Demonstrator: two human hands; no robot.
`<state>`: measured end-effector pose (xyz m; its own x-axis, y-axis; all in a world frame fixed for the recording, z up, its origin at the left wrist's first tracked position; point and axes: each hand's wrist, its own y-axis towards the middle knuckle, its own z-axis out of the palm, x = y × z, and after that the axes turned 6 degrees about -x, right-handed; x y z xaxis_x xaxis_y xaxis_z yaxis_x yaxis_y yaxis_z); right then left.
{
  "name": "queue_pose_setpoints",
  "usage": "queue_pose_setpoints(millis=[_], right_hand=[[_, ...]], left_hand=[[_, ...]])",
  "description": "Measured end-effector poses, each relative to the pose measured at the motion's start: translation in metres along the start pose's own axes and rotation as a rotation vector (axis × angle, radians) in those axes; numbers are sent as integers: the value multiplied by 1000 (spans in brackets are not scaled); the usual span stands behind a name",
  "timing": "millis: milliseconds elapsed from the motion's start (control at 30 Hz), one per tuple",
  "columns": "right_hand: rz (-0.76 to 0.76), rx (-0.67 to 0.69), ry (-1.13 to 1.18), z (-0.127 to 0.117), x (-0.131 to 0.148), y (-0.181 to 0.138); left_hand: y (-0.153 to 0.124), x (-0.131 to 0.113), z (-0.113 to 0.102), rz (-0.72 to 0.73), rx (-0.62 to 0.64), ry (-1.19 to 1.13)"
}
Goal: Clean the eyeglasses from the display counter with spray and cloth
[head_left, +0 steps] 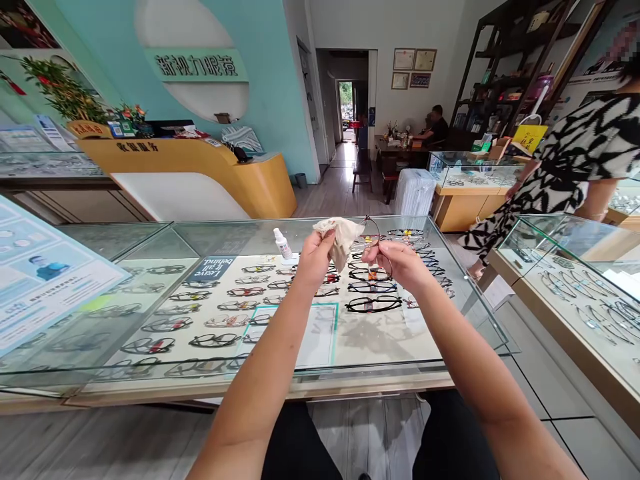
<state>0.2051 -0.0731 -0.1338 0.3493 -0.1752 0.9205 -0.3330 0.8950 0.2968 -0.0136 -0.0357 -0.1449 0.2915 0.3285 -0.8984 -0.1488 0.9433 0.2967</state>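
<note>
Wiping seems in hand: left fingers (327, 240) pinch a cloth (345, 235); near them, right fingers (389, 249) grip glasses (379, 230). The next stroke likely needs gentle pressure.

tbh can't tell how much of the thin frame (379, 233) the cloth (344, 235) & left hand (317, 257) cover. Bottle (282, 244) label's too tiny 2 read, same w/ framed certs (404, 59). Poster (55, 280) runs off left edge, person in patterned clothes (570, 143) off right.
</note>
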Motion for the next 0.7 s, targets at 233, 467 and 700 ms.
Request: queue_pose_setpoints(millis=[233,467,700], right_hand=[[5,-58,-10,-6,9,0],[-7,-58,-31,-9,11,0],[-76,-38,-185,-11,19,0]], left_hand=[[-2,-11,-11,87,147,206],[-15,-21,0,218,107,446],[-26,-27,8,438,170,517]])
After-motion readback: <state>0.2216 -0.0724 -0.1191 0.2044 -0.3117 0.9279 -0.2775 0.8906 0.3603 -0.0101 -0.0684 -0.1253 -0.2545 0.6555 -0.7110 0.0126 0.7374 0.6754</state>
